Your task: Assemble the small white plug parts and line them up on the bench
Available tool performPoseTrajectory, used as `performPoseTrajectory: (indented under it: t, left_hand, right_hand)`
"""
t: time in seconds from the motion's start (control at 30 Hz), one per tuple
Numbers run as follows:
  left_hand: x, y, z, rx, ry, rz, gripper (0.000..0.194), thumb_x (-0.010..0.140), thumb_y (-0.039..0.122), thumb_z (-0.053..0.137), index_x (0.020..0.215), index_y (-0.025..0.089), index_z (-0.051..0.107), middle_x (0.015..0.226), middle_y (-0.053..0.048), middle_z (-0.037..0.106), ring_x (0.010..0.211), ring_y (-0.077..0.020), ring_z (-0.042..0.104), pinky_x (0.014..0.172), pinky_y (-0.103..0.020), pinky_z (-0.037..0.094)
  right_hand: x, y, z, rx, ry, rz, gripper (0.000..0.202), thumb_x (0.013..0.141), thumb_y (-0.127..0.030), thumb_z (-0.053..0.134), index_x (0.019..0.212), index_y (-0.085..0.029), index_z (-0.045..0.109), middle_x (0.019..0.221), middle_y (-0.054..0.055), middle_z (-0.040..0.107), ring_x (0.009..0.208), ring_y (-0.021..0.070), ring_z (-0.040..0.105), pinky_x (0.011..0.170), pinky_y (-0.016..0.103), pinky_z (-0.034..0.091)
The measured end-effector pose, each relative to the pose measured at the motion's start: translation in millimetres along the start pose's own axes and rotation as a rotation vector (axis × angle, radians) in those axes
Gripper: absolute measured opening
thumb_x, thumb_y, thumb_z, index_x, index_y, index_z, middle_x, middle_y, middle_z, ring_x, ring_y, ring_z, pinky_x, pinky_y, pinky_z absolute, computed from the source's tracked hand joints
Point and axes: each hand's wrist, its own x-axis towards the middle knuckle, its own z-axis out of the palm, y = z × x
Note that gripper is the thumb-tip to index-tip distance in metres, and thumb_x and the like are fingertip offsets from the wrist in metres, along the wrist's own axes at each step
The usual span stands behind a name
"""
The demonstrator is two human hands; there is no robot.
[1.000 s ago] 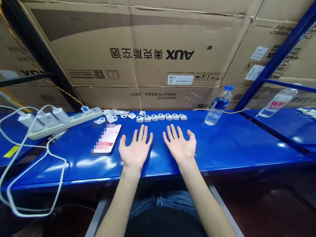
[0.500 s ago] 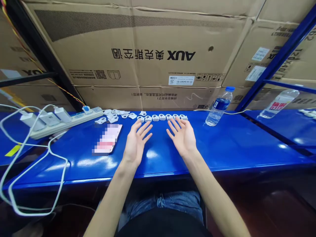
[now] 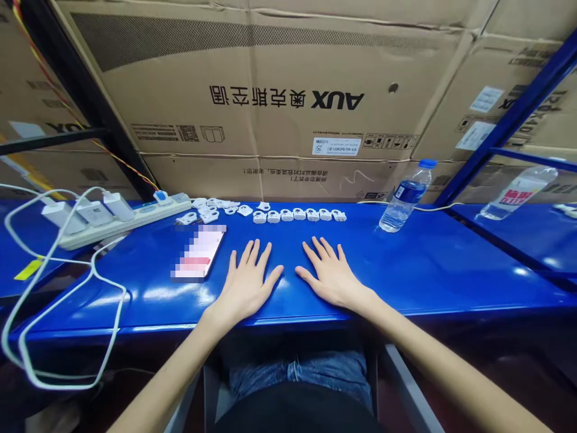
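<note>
Palm down near the front of the blue table (image 3: 288,313), my left hand (image 3: 247,282) has its fingers spread and holds nothing. Opposite it, my right hand (image 3: 331,273) lies the same way, fingers apart, nothing in it. Beyond my fingertips runs a row of several small white plug-like pieces with ring-shaped loops (image 3: 299,214). More pieces of this kind lie in a loose pile (image 3: 210,210) at the back left. A phone (image 3: 198,255), its screen partly blurred out, rests left of my left hand.
A water bottle with a blue cap (image 3: 406,195) stands at the back right; another bottle (image 3: 518,192) is past the blue frame post (image 3: 509,120). On the left lie a power strip (image 3: 130,222) with chargers and looped white cables (image 3: 119,313). Cardboard boxes (image 3: 288,54) wall the back.
Both hands have turned from palms up to palms down and come down and nearer to me onto the table. The row of white pieces now shows fully.
</note>
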Motion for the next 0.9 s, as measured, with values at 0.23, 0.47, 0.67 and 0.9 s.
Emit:
performPoseTrajectory:
  t: [0.23,0.47,0.67,0.9]
  left_hand:
    - [-1.0,1.5,0.7,0.078,-0.041,0.018,0.069,0.104,0.061,0.037,0.163,0.024,0.038,0.171,-0.016,0.026,0.162,-0.0343,0.018,0.127,-0.068,0.014]
    - [-2.7,1.8,2.6,0.089,-0.018,0.028,0.068,0.105,0.06,0.036,0.163,0.024,0.039,0.171,-0.016,0.028,0.161,-0.0341,0.021,0.127,-0.067,0.016]
    - [4.6,0.7,-6.0,0.107,0.013,0.022,0.065,0.103,0.06,0.043,0.156,0.023,0.05,0.165,-0.016,0.042,0.156,-0.0364,0.035,0.125,-0.066,0.023]
    - [65.4,6.8,-17.4,0.19,0.132,0.099,0.058,0.104,0.044,0.044,0.154,0.013,0.047,0.162,-0.018,0.047,0.151,-0.0362,0.04,0.123,-0.058,0.033]
  right_hand:
    - [-0.1,-1.7,1.2,-0.012,-0.003,0.008,0.083,0.103,-0.074,0.022,0.168,-0.022,0.021,0.175,0.01,0.01,0.164,0.0324,0.002,0.129,0.065,0.002]
    - [-0.1,-1.6,2.5,-0.022,0.006,0.005,0.083,0.103,-0.073,0.022,0.168,-0.022,0.023,0.175,0.01,0.012,0.164,0.0327,0.003,0.129,0.065,0.002]
    - [2.1,0.2,2.0,-0.042,0.035,-0.007,0.078,0.105,-0.069,0.025,0.167,-0.021,0.027,0.175,0.012,0.016,0.163,0.0337,0.007,0.128,0.066,0.007]
    - [48.4,20.7,-6.3,-0.185,0.231,0.013,0.07,0.108,-0.054,0.032,0.166,-0.016,0.029,0.173,0.017,0.023,0.161,0.0355,0.017,0.128,0.065,0.013]
